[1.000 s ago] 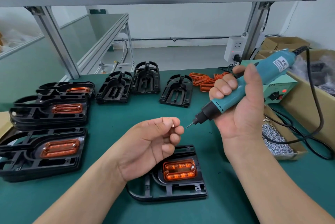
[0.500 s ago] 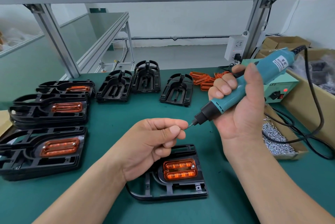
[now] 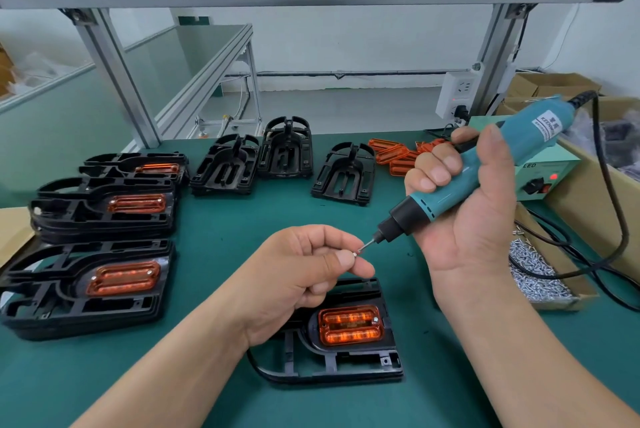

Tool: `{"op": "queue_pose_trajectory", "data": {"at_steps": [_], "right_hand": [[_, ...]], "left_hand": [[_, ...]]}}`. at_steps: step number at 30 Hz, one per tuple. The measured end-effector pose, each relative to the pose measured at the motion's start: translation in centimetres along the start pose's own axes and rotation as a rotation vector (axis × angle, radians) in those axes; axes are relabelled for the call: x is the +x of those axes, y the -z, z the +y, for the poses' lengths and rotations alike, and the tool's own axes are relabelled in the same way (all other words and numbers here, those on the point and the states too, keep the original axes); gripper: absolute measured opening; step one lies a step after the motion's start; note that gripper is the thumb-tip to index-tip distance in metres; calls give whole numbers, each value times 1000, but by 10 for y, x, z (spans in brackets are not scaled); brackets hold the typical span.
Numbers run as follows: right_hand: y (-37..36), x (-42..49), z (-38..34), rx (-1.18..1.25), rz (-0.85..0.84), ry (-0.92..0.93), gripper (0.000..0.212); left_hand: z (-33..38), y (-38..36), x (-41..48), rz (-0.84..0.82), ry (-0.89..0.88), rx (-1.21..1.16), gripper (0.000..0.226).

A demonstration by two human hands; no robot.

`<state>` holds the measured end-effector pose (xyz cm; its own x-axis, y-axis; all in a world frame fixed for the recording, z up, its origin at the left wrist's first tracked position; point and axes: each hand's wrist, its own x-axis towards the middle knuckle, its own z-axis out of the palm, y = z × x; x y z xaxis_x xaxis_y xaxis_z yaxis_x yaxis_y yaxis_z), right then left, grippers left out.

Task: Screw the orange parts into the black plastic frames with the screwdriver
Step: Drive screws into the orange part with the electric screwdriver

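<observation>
My right hand [image 3: 474, 219] grips a teal electric screwdriver [image 3: 485, 168], its bit pointing down-left. My left hand [image 3: 304, 275] pinches a small silver screw [image 3: 355, 254] between thumb and forefinger, right at the bit's tip. Below both hands a black plastic frame [image 3: 346, 365] lies flat on the green mat, with an orange part [image 3: 350, 325] seated in it and one screw head visible at its right end. My left wrist hides the frame's left portion.
Stacked black frames with orange parts [image 3: 104, 275] lie at the left. Bare black frames [image 3: 287, 150] stand at the back, with loose orange parts [image 3: 394, 154] beside them. A cardboard tray of screws [image 3: 540, 275], the screwdriver's cable and a power unit [image 3: 540, 178] sit at the right.
My left hand has raised the screw to the screwdriver's bit, and the two now meet. The right hand and screwdriver have barely shifted.
</observation>
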<state>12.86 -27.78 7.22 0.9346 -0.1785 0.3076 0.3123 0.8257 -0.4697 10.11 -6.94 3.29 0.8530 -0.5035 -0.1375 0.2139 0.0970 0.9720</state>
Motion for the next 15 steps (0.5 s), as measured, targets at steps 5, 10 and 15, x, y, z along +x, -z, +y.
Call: {"op": "queue_pose_trajectory", "data": {"at_steps": [5, 10, 15], "right_hand": [[-1, -1, 1, -2, -11, -8, 20], [-1, -1, 2, -8, -22, -10, 21], [-1, -2, 2, 4, -11, -11, 21]], "left_hand": [[0, -2, 0, -14, -2, 15, 20], [1, -2, 0, -6, -9, 4, 18], [2, -2, -1, -17, -5, -5, 15]]}}
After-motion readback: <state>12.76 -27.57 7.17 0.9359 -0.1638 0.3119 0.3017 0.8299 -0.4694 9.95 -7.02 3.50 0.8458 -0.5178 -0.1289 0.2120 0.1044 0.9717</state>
